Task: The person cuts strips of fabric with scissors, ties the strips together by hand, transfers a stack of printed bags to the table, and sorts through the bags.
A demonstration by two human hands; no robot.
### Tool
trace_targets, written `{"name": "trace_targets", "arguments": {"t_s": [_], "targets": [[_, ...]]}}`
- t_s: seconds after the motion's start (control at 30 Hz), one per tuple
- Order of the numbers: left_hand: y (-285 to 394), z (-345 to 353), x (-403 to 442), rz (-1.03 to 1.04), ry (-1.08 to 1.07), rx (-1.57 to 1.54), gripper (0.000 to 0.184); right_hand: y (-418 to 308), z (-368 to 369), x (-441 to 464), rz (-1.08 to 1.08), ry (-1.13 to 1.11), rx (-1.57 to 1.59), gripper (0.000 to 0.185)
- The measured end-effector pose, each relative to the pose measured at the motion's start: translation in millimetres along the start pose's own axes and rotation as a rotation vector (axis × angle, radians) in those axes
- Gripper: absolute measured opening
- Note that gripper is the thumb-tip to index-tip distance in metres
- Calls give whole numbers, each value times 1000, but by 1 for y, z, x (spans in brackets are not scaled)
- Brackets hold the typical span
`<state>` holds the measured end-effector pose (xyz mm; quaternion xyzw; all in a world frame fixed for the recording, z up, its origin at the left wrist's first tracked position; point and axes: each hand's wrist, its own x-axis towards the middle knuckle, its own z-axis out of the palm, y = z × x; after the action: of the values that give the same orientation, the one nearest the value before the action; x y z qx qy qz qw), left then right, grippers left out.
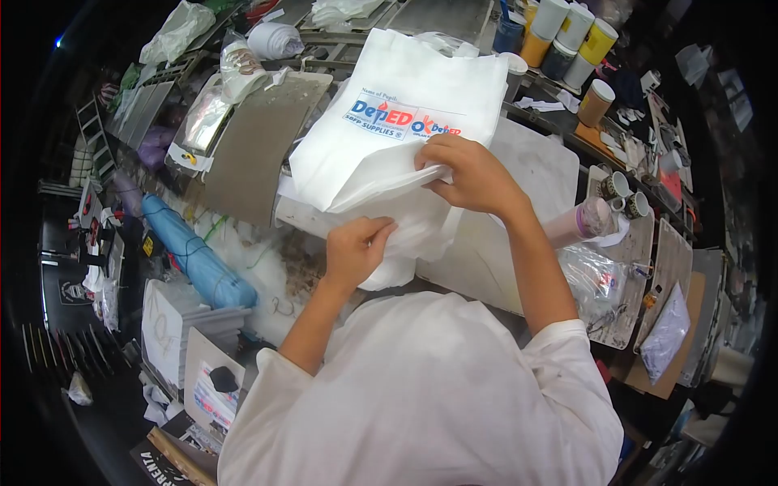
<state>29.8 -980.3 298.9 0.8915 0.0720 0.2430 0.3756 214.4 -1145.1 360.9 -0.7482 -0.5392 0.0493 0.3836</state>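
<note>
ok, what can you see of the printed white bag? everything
The white bag looks thin, soft and fabric-like, slightly creased. Its face is turned up, carrying a blue-and-red print that includes "DepED". It slants across the bench area, near edge raised and gaping in layered folds. The right hand pinches that edge; the left hand is just below, contact unclear.

Cluttered print workshop around you, by the look of it.
White bags in front of you carry printed DepED logos; yellow, white and dark tubs, smeared like ink pots, crowd upper right. Also near you: flat boards along the worktable, patterned mugs, dark panel lettered "PRENTA", loose plastic and scraps.
</note>
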Motion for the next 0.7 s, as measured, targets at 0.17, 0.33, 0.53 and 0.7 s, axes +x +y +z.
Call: {"name": "trace_targets", "arguments": {"t_s": [0.17,0.33,0.53,0.7], "targets": [[4,0,7,-127,26,-133,8,-3,-1,1,-17,19,-2,29],[12,-2,25,-134,112,-130,7,-10,-4,-2,-10,13,18,30],[15,2,22,-37,220,-85,8,-5,2,-2,-34,69,-20,32],[-2,-6,-6,11,66,-83,10,-3,3,-2,-40,69,-27,33]]}}
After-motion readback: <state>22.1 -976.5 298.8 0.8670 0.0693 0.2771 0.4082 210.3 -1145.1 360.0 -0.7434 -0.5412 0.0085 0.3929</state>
